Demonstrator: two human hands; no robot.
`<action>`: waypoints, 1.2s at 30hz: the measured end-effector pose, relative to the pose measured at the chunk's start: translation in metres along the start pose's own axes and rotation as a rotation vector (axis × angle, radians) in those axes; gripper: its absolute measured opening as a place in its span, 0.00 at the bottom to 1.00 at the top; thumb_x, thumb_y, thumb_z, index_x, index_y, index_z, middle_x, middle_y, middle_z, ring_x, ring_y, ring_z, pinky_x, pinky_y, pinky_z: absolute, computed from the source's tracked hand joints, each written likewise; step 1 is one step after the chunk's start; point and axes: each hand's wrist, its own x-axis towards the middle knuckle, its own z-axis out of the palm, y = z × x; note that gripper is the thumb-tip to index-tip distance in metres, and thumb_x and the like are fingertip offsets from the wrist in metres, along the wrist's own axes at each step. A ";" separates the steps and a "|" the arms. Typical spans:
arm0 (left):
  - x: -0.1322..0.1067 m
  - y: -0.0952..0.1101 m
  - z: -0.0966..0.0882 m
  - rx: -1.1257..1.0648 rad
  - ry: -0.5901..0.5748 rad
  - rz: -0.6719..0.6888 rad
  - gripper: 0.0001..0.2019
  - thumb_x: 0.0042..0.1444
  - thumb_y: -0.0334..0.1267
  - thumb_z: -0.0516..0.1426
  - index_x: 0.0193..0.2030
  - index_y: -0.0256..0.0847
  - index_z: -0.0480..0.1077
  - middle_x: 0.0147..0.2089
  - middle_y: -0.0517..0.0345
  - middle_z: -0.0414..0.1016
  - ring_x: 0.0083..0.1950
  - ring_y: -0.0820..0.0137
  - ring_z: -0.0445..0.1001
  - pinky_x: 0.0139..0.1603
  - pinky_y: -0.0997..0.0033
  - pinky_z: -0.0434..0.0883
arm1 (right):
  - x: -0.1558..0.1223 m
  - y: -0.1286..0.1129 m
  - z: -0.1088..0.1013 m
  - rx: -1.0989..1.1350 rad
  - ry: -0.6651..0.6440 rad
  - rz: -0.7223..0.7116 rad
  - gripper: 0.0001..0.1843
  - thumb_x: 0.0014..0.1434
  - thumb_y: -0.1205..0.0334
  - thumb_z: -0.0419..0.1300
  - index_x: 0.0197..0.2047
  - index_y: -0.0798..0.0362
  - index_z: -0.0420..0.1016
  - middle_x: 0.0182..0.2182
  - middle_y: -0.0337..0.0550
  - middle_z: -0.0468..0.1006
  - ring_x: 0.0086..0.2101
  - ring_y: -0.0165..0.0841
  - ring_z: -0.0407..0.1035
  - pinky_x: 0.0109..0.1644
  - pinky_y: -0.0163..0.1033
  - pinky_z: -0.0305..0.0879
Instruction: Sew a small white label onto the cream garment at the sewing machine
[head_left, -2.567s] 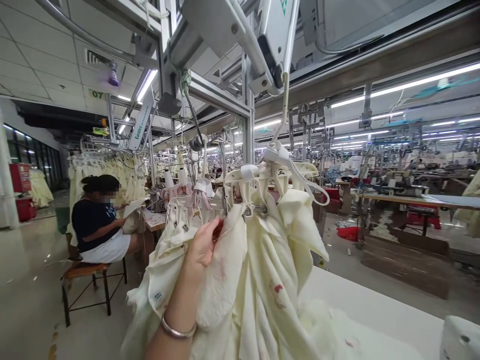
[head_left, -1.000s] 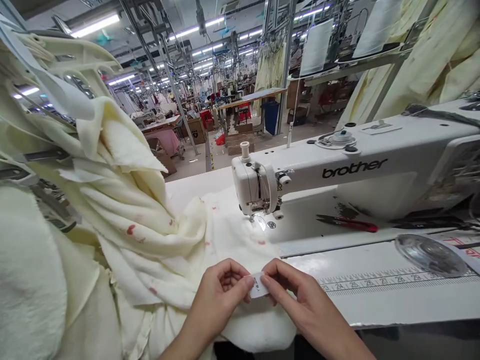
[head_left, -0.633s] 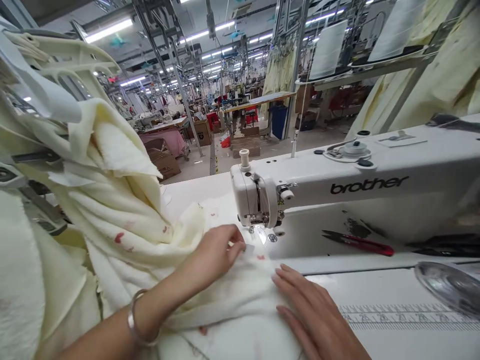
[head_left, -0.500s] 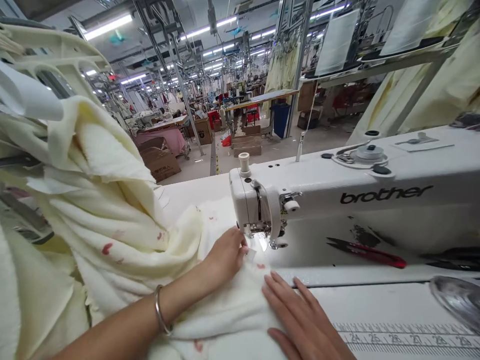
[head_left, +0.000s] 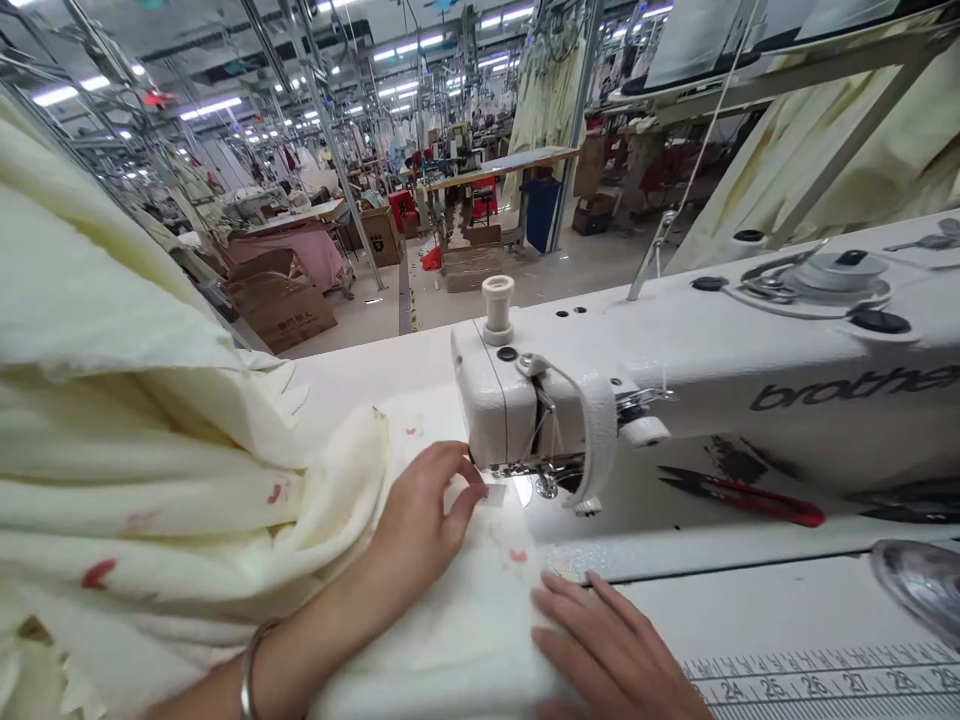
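Observation:
My left hand (head_left: 424, 510), with a bracelet at the wrist, reaches to the left end of the white sewing machine (head_left: 491, 400). Its thumb and forefinger are pinched together at a small pale label (head_left: 493, 495) lying on the cloth, just left of the presser foot. The cream fleece fabric (head_left: 457, 620), printed with small red marks, spreads beneath both hands and heaps up on the left. My right hand (head_left: 615, 645) rests flat on the fabric's right edge with fingers spread, holding nothing. The needle area is partly hidden by the machine head.
Red-handled thread snips (head_left: 742, 495) lie on the machine bed under the arm. A printed ruler scale (head_left: 825, 685) runs along the table's front edge, with a shiny round metal object (head_left: 919, 590) above it. Thread cones (head_left: 690, 45) stand on a rack behind.
The view has moved closer to the machine head. My left hand's fingers still meet at the label, its wrist lower in view. My right hand stays flat on the fabric.

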 end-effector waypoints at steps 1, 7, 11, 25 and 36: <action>0.001 0.006 -0.003 -0.005 -0.009 -0.060 0.03 0.56 0.35 0.55 0.33 0.42 0.70 0.38 0.56 0.74 0.39 0.66 0.72 0.37 0.71 0.67 | 0.004 -0.001 -0.004 0.039 -0.007 0.086 0.12 0.70 0.58 0.47 0.44 0.53 0.68 0.45 0.47 0.74 0.49 0.37 0.68 0.49 0.43 0.68; -0.005 0.014 0.011 -0.138 -0.227 -0.400 0.05 0.53 0.37 0.57 0.28 0.40 0.71 0.24 0.61 0.71 0.25 0.70 0.70 0.29 0.73 0.63 | 0.013 -0.008 0.001 0.120 -0.050 0.397 0.11 0.69 0.65 0.45 0.49 0.54 0.65 0.41 0.47 0.69 0.42 0.35 0.67 0.42 0.37 0.67; -0.010 0.002 0.030 -0.116 -0.179 -0.381 0.06 0.52 0.38 0.57 0.28 0.40 0.72 0.26 0.59 0.73 0.28 0.70 0.69 0.29 0.73 0.62 | 0.011 -0.010 0.012 0.064 -0.062 0.385 0.15 0.69 0.67 0.46 0.56 0.58 0.64 0.41 0.49 0.67 0.41 0.36 0.65 0.42 0.38 0.66; -0.009 -0.002 0.030 -0.066 -0.208 -0.373 0.05 0.52 0.37 0.56 0.29 0.40 0.71 0.27 0.62 0.73 0.29 0.72 0.68 0.31 0.73 0.62 | 0.008 -0.014 0.030 0.101 0.075 0.418 0.17 0.67 0.69 0.44 0.53 0.58 0.69 0.37 0.47 0.66 0.36 0.35 0.61 0.36 0.39 0.60; -0.010 0.001 0.027 -0.060 -0.208 -0.318 0.05 0.53 0.36 0.56 0.29 0.39 0.71 0.27 0.61 0.73 0.28 0.72 0.68 0.31 0.73 0.62 | 0.012 -0.012 0.028 0.067 0.108 0.347 0.16 0.66 0.73 0.45 0.51 0.61 0.69 0.37 0.49 0.65 0.35 0.36 0.61 0.35 0.39 0.58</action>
